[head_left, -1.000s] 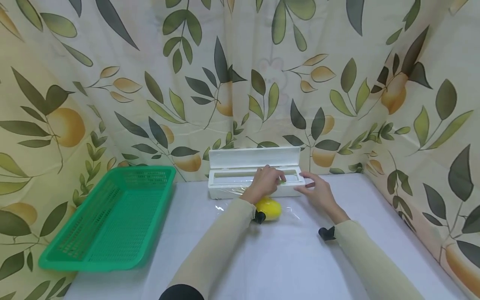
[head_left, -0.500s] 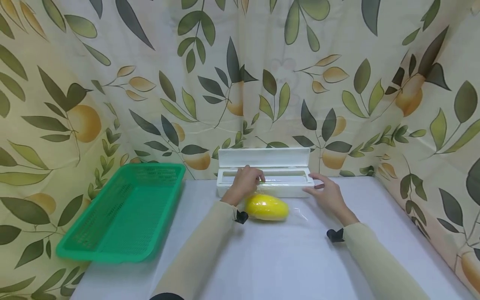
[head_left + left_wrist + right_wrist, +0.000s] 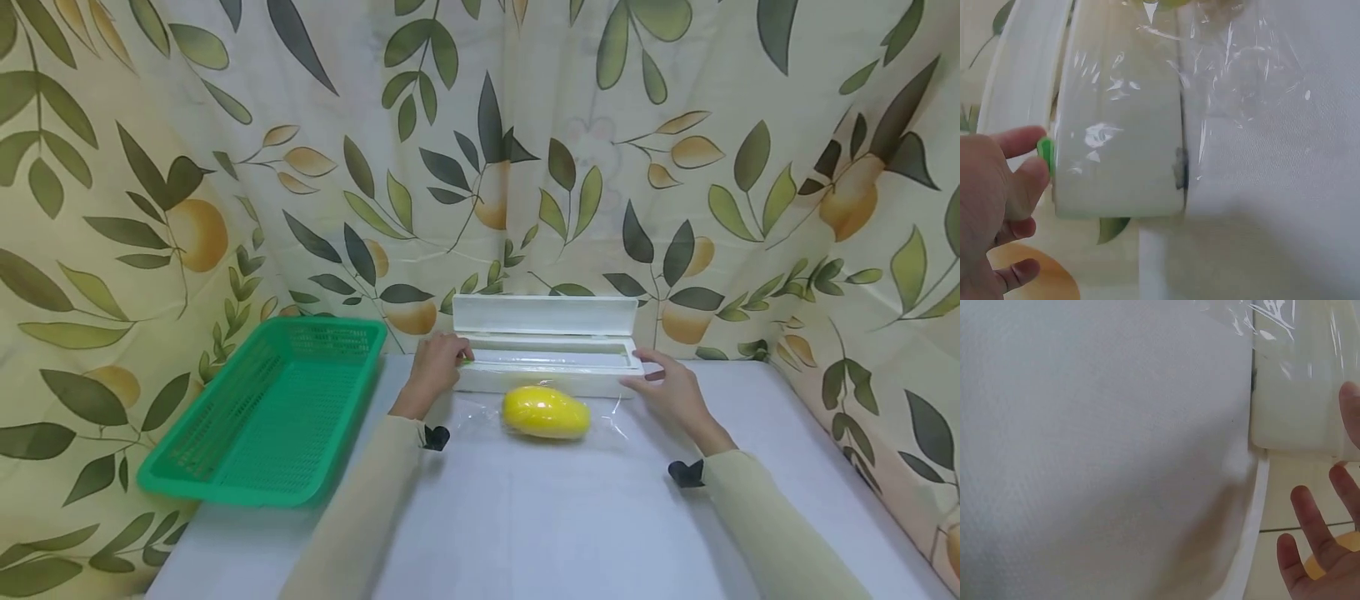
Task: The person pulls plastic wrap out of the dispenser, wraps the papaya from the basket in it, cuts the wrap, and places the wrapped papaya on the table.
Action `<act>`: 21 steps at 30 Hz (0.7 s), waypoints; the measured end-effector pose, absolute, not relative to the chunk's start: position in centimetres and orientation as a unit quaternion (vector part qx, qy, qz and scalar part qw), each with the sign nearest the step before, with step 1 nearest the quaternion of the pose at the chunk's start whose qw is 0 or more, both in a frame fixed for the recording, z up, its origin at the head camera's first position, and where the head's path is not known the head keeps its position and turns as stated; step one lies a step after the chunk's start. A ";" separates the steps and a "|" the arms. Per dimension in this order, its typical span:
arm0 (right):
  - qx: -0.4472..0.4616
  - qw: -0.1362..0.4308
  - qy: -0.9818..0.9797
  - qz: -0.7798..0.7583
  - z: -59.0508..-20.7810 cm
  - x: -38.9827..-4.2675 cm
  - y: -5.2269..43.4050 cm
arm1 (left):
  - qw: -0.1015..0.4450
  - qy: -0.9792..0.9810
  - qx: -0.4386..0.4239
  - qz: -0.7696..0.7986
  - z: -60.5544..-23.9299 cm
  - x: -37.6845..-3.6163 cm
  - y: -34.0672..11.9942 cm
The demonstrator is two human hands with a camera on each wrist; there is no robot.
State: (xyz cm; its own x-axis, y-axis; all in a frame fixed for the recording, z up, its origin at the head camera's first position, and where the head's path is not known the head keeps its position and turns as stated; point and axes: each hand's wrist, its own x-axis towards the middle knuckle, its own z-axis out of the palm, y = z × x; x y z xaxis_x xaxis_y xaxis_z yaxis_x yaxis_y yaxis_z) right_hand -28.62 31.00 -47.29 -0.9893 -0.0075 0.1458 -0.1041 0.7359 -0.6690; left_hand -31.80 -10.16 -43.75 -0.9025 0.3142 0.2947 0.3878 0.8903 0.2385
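Observation:
A white cling film dispenser (image 3: 487, 382) stands at the back of the table, its long lid (image 3: 545, 316) raised. My left hand (image 3: 433, 373) is at its left end, pinching a small green slider (image 3: 1046, 154) between thumb and forefinger on the dispenser's edge. At the other end, my right hand (image 3: 673, 390) grips the corner with thumb and fingers; in the right wrist view the other fingers (image 3: 1311, 515) spread past the end. Just in front lies a yellow mango-shaped fruit (image 3: 546, 413) under clear cling film (image 3: 474, 416), which runs up over the dispenser's front.
To the left, a green plastic basket (image 3: 300, 492) stands on the white-covered table (image 3: 525, 525). A leaf-and-fruit patterned curtain (image 3: 555, 242) hangs right behind the dispenser and along both sides.
My left hand has slid left along the dispenser with the green slider, from near the right end to the left end. The yellow fruit has come into full view. My right hand keeps its grip.

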 end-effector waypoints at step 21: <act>0.035 0.053 -0.933 0.354 -47.0 -28.8 31.3 | 0.121 -0.959 -0.154 -0.203 -43.9 -31.9 -11.4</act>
